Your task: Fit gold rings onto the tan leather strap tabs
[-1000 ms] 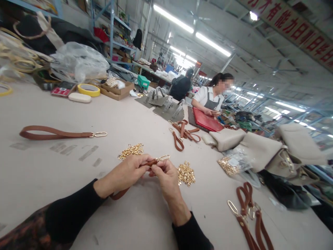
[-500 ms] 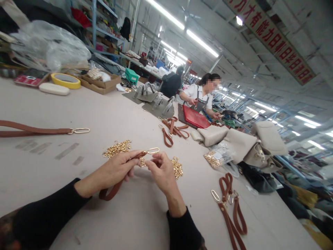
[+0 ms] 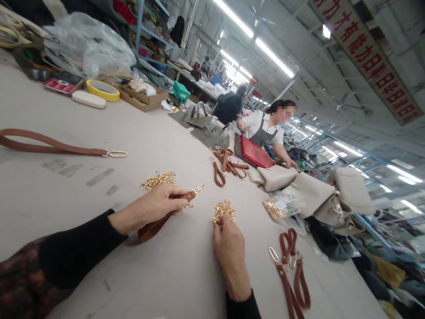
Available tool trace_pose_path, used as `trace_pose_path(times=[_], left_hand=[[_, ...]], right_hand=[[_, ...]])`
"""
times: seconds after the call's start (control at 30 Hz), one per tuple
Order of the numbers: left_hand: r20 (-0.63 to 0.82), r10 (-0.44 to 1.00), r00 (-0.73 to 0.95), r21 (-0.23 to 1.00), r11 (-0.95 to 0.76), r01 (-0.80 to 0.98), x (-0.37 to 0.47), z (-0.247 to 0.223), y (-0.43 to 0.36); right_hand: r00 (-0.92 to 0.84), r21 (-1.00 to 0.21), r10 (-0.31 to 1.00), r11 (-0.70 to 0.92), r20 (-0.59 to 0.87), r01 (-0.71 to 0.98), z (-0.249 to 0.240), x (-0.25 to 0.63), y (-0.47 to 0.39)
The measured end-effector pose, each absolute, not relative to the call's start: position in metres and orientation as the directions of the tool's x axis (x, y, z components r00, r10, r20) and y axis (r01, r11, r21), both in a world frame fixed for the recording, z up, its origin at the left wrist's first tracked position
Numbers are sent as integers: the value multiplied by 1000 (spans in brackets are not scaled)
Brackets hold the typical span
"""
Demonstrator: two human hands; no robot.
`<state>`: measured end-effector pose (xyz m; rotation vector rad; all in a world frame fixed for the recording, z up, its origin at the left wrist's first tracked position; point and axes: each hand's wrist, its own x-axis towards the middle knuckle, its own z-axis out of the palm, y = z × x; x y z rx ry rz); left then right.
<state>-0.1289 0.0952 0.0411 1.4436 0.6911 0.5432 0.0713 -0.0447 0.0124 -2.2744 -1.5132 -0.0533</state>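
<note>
Currently: left hand [image 3: 156, 208] closed on brown strap [image 3: 159, 221], pinching end near gold clasp [image 3: 195, 191]; strap tail lying on surface [image 3: 186, 274]. Right hand [image 3: 229, 241] fingertips touching small pile of gold fittings [image 3: 224, 210], apparently picking; grip on single piece unresolved. Second pile [image 3: 158, 179] just beyond left hand. Finished-looking strap [image 3: 49, 144] far left, well apart. Several straps [image 3: 292, 270] at right, apparently waiting. Judged: mid-batch, current strap's fitting incomplete.
</note>
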Motion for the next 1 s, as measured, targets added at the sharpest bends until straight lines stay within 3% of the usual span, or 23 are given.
trace_pose_path(times=[0.17,0.37,0.47,0.53,0.63,0.73,0.87,1.0], left_hand=[[-86,694,715,995,22,98,-125,32,93],[-71,671,738,997,47,53,-123,43,84],[-71,687,723,996,14,85,-121,44,79],[-25,698,715,998,-27,61,-120,42,77],[90,726,681,991,-132,10,-120,39,75],[212,738,641,961,-276,0,-119,38,73],[272,735,621,934,-357,14,-118,36,71],[299,723,622,923,-386,5,-119,37,68]], right_hand=[[369,-326,895,-282,249,902,13,71,-40],[442,-601,885,-276,145,750,19,78,-40],[399,-780,887,-75,232,621,23,69,-38],[355,-833,874,95,332,545,27,58,-36],[268,-799,831,299,487,522,33,38,-30],[190,-703,777,398,600,590,38,24,-24],[141,-595,729,414,670,689,40,18,-18],[158,-592,736,377,659,713,39,19,-17]])
